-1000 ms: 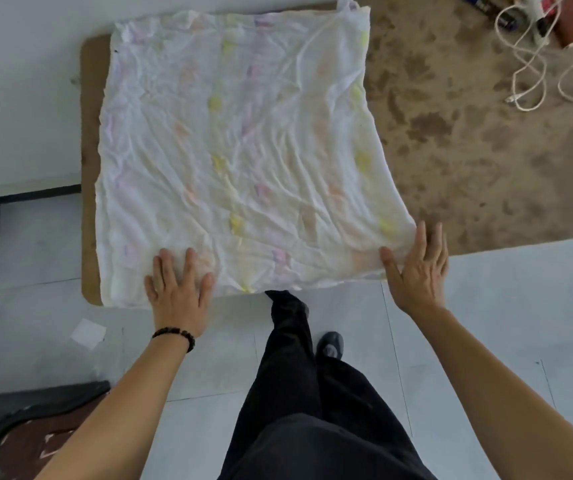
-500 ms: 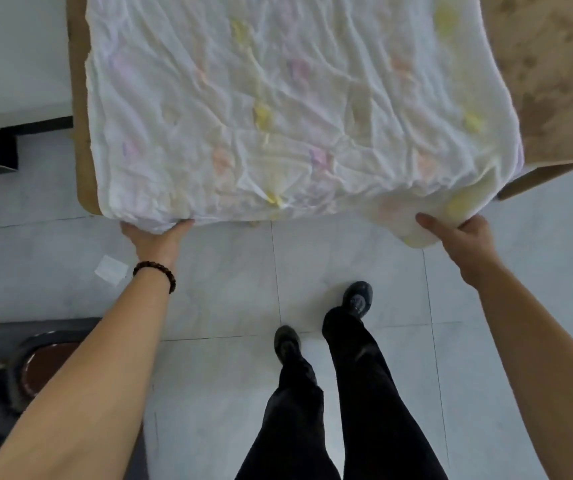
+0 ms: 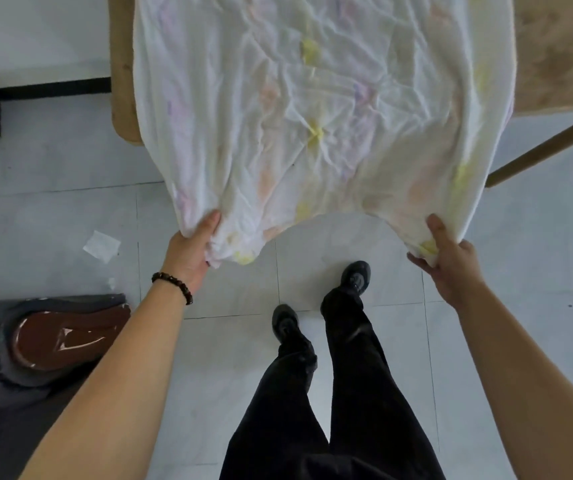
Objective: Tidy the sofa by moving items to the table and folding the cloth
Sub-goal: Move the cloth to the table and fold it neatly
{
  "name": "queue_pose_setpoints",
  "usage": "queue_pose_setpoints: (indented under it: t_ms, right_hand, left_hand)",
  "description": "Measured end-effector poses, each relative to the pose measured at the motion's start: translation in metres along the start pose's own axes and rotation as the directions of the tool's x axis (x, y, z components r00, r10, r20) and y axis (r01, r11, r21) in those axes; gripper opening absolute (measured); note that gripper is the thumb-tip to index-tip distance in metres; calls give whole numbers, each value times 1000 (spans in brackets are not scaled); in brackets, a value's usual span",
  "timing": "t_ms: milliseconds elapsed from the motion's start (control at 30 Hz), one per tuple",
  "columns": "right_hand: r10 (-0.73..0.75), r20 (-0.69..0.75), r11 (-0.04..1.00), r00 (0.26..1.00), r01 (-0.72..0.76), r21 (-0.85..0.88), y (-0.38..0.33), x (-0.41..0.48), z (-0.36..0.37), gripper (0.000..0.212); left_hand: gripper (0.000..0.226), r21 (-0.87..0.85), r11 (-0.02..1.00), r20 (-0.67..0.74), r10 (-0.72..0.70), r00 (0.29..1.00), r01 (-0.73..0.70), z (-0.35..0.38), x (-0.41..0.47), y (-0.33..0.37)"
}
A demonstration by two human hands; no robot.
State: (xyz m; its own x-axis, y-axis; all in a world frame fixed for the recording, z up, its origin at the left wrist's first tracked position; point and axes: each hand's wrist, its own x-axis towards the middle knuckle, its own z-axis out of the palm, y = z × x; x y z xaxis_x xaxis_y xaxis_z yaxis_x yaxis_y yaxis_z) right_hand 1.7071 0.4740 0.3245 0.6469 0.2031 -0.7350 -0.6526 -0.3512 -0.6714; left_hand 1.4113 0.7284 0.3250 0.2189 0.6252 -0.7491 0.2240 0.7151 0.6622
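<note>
Above the pale tiled floor [image 3: 53, 209], the left hand [image 3: 191, 251] grips one near corner of the cloth [image 3: 313, 116] and the right hand [image 3: 451, 265] pinches the other, the cloth running straight ahead of both onto the table [image 3: 122, 81], neither hand nearer.

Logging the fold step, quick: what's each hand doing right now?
Left hand: closed, gripping the near left corner of the cloth.
Right hand: closed, gripping the cloth's near right corner.
</note>
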Motion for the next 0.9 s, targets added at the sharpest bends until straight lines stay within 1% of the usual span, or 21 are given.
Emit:
queue_pose_setpoints:
  t_ms: [67, 133, 200, 267, 333, 400, 467, 533, 567, 600, 667, 733, 800, 900]
  right_hand:
    - [29, 8, 998, 1000, -30, 55, -9, -27, -3, 36]
    - [14, 37, 994, 999, -18, 108, -28, -55, -8, 33]
    - [-18, 49, 986, 999, 10, 169, -55, -84, -13, 41]
    - [-53, 51, 964, 997, 37, 263, -86, -109, -22, 41]
    - [-90, 75, 921, 993, 54, 385, -118, -134, -31, 36]
    - [-170, 98, 856, 981, 98, 508, -144, -155, -40, 33]
    - [-260, 94, 801, 961, 160, 577, -160, -174, -48, 32]
    - [-318, 76, 754, 945, 204, 625, -167, -187, -55, 37]
    - [-325, 70, 740, 943, 208, 640, -166, -191, -57, 40]
    - [-309, 64, 739, 949, 197, 644, -163, -194, -58, 43]
    - [-211, 56, 776, 976, 132, 616, -155, -196, -56, 43]
    - [-131, 61, 819, 990, 73, 570, -150, -195, -55, 40]
    - [-147, 64, 827, 987, 87, 555, -158, -194, -53, 34]
    - [-265, 80, 768, 961, 160, 620, -180, -198, -49, 30]
  left_hand:
    - [51, -49, 998, 44, -48, 998, 50, -8, -28, -5]
    - [50, -68, 994, 95, -80, 992, 86, -14, -56, 0]
    - [48, -99, 991, 149, -73, 986, 88, -21, -81, 15]
    - [46, -187, 981, 200, -11, 980, 49, -26, -101, 42]
    - [43, -293, 955, 216, 106, 971, -39, -31, -120, 77]
    - [42, -394, 910, 201, 225, 953, -132, -35, -135, 114]
    - [42, -463, 865, 146, 290, 946, -194, -41, -148, 144]
    - [42, -499, 843, 76, 275, 958, -203, -46, -155, 160]
    - [42, -490, 851, 43, 243, 969, -191, -48, -157, 161]
    - [42, -463, 870, 13, 196, 981, -168, -50, -156, 158]
    - [43, -385, 919, -44, 77, 996, -88, -54, -152, 149]
    - [44, -328, 944, -47, 23, 999, -37, -58, -147, 148]
    - [42, -319, 946, -33, 54, 998, -62, -56, -146, 160]
    - [37, -393, 903, -20, 181, 983, -174, -50, -150, 192]
